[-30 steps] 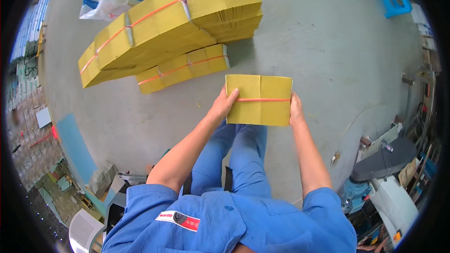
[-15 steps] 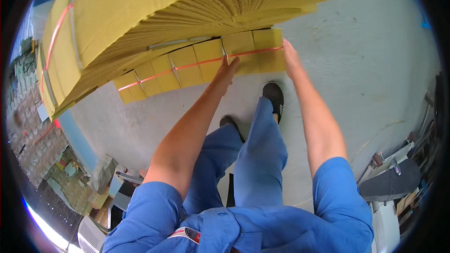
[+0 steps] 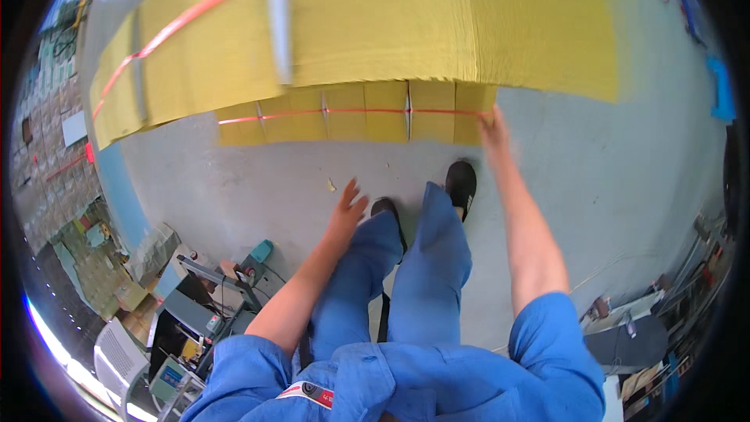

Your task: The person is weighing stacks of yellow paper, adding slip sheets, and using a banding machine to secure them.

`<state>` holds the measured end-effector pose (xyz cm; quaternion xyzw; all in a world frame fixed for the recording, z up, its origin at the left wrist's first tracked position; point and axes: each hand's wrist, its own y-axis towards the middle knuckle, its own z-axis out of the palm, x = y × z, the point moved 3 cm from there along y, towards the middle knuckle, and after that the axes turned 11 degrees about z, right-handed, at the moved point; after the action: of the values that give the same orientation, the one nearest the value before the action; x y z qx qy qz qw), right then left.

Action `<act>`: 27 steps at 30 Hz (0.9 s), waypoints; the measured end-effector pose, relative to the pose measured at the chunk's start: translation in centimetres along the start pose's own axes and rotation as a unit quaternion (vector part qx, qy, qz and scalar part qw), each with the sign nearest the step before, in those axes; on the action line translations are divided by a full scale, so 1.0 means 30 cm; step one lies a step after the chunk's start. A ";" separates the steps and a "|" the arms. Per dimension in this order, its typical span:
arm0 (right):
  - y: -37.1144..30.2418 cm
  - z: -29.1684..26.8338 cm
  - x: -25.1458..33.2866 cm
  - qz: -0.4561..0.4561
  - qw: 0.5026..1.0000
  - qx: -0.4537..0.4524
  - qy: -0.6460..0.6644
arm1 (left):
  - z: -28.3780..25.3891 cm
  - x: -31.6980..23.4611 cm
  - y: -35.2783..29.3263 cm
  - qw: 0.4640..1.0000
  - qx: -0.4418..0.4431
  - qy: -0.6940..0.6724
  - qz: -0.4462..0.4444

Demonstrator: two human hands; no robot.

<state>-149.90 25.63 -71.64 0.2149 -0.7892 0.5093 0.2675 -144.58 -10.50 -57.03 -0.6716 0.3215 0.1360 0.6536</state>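
my left hand [image 3: 346,207] has come off the strapped yellow cardboard bundle [image 3: 355,113], open and empty; i keep my right hand [image 3: 494,126] flat against its three o'clock end, fingers clear of the orange strap [image 3: 351,112].

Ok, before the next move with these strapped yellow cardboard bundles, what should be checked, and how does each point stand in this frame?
1. Right hand in contact with the lower bundle: ok, its fingers reach the bundle's right end by the orange strap.
2. Left hand free: ok, it is open in the air, touching nothing.
3. Strap intact around the lower bundle: ok, it runs unbroken across the visible face.
4. Lower bundle sits square under the big upper stack: cannot tell, the stack hides most of it.
5. Feet clear of the bundle: ok, both black shoes stand on bare floor in front of it.
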 end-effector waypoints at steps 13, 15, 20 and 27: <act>-1.756 0.101 0.938 -0.053 0.918 0.366 0.146 | -0.180 -0.620 -1.164 0.970 -0.023 -0.198 0.136; -1.873 0.093 0.993 -0.044 0.892 0.436 0.107 | -0.266 -0.650 -1.354 0.964 -0.040 -0.209 0.159; -2.122 0.145 1.208 0.019 0.804 0.594 -0.026 | -0.463 -0.587 -1.759 0.892 -0.245 -0.331 0.186; -2.403 0.406 1.223 -0.016 0.671 0.709 -0.215 | -0.454 -0.230 -2.247 0.684 -0.524 -0.441 0.252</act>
<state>-136.33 -16.05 -2.58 0.4559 -0.2228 0.8511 -0.1347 -111.95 -26.01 1.88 -0.6610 0.0293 0.7219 0.2025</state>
